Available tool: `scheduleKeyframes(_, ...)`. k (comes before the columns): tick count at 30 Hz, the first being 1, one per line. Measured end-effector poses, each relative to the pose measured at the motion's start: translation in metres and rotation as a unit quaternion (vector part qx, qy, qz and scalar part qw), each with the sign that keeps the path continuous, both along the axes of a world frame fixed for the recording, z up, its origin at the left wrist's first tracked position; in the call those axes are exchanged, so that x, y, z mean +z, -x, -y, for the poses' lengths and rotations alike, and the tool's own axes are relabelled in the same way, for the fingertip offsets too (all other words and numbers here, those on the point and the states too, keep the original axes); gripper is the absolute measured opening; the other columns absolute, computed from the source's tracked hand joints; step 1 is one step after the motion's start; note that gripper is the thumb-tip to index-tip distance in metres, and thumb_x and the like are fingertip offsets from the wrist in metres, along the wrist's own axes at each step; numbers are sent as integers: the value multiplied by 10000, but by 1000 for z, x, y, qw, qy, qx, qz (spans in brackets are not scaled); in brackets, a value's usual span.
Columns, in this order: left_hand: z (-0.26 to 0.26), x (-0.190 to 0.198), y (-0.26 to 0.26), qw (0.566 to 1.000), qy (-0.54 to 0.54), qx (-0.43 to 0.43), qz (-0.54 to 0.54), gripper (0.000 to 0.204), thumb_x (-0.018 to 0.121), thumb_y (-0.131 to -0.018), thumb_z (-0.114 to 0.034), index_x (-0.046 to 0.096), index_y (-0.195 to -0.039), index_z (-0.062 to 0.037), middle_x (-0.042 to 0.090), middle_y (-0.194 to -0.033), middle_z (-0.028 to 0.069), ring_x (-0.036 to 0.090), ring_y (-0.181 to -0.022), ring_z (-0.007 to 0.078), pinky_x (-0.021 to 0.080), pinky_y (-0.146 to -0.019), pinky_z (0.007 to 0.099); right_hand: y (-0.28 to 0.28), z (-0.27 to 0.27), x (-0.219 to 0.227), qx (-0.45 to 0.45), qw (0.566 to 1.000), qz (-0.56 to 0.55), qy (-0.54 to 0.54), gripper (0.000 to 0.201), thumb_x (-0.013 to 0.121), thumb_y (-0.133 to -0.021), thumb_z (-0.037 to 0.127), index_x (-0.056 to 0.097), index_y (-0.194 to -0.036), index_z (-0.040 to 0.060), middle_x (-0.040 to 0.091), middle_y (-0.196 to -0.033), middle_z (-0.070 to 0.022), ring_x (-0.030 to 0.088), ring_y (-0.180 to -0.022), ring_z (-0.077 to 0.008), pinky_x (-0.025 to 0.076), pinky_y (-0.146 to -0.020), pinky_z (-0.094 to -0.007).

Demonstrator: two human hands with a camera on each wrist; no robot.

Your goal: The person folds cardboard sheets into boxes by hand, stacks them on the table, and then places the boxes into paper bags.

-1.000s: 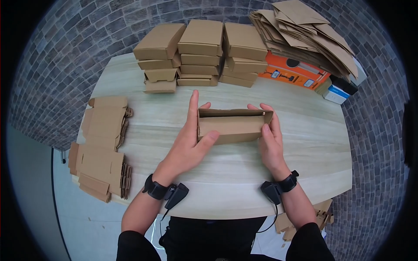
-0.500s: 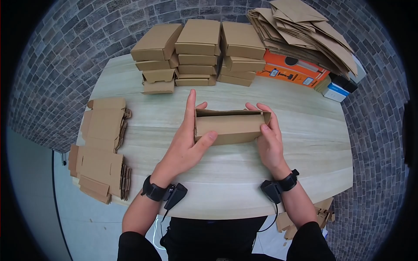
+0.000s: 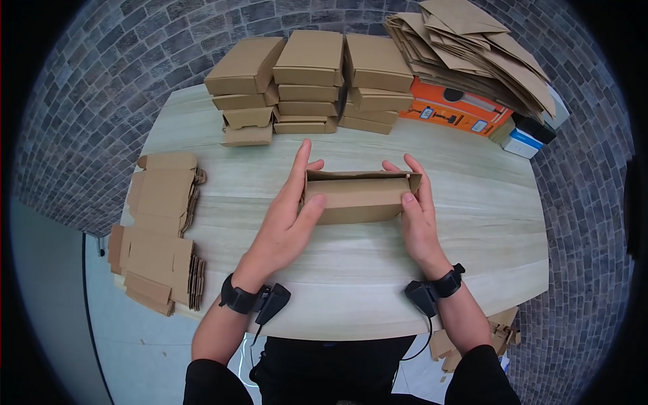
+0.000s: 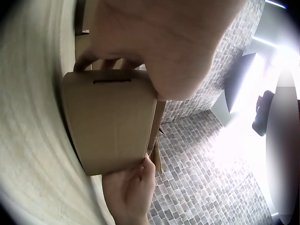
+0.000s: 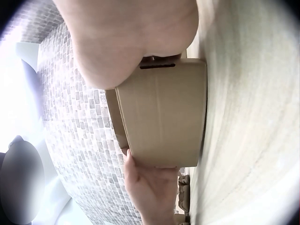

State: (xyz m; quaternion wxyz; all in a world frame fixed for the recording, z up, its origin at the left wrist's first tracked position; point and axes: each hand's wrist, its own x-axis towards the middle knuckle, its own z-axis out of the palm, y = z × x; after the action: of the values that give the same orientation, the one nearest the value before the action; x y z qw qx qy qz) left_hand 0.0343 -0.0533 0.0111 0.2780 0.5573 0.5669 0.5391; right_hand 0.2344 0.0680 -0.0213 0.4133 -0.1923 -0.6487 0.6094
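Note:
A partly folded brown cardboard box (image 3: 364,192) sits between both hands at the middle of the table, its long opening facing up. My left hand (image 3: 280,219) holds its left end, with the thumb on the near side and the other fingers along the end and behind. At the right end my right hand (image 3: 420,226) grips the corner, thumb on the near edge and fingers round the far side. The left wrist view shows the box's plain front wall (image 4: 110,124) with a narrow slot near one end, close over the tabletop. Some fingers are hidden behind the box.
Flat cardboard blanks (image 3: 158,256) lie stacked at the left table edge. Folded boxes (image 3: 307,61) stand piled at the back. Right of them, brown paper bags (image 3: 472,54) lie on an orange box (image 3: 445,111), beside a small blue-and-white box (image 3: 523,143). Cardboard pieces (image 3: 445,351) lie below the table.
My left thumb has drawn back leftward along the box's near side. The inner panel has tilted up, so less of the box's inside shows. The right hand keeps nearly the same hold.

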Motion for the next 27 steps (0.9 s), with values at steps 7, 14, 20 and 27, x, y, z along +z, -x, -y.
scheduleKeyframes(7, 1, -2, 3, 999, 20, -34, -3, 675, 451, -988, -200, 122, -1571, -117, 420, -1474, 186, 410, -1344, 258, 270, -1134, 375, -1, -3, 2, -13, 999, 28, -19, 487, 348, -1042, 238, 341, -1502, 78, 472, -1440, -159, 432, -1322, -228, 285, -1129, -352)
scheduleKeyframes(14, -3, -10, 9, 996, 13, -51, 67, 672, 591, -970, -229, 246, -1533, -102, 456, -1443, 171, 421, -1333, 238, 337, -1099, 366, -3, -5, 0, -16, 999, 30, -25, 477, 344, -1051, 250, 347, -1495, 75, 480, -1432, -160, 445, -1310, -229, 298, -1121, -346)
scheduleKeyframes(20, -2, -16, 36, 993, -11, -4, 116, 558, 698, -857, -16, 481, -1372, -21, 559, -1235, 88, 533, -1149, 162, 487, -931, 299, -6, -8, 2, -25, 999, 21, -7, 487, 353, -1049, 252, 334, -1502, 75, 475, -1437, -162, 451, -1303, -228, 310, -1114, -344)
scheduleKeyframes(27, -2, -16, 29, 989, -30, 79, 120, 314, 706, -844, 34, 612, -1143, 18, 598, -1044, 51, 582, -877, 106, 517, -781, 226, -5, 0, 7, -19, 997, 63, -32, 539, 386, -1031, 180, 242, -1540, 78, 439, -1466, -168, 435, -1307, -215, 299, -1113, -334)
